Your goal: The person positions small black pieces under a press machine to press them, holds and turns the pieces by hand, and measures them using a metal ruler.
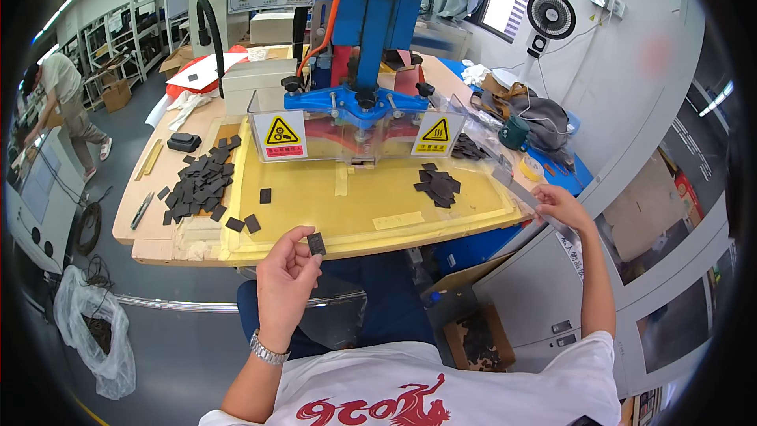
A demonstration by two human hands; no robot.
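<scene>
Seven-thirty in view: left grip pinching a small black rectangular tile, likely light, stiff, slick; take its edges! Three o'clock: right grip at a long grey strip, closure unclear.

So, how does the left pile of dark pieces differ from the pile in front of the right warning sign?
The left pile is larger, with more pieces; the right pile is smaller. The left pile sprawls, with stray pieces near its edge; the right pile is more compact. Both are heaps of flat, dark, rectangular pieces.
</scene>
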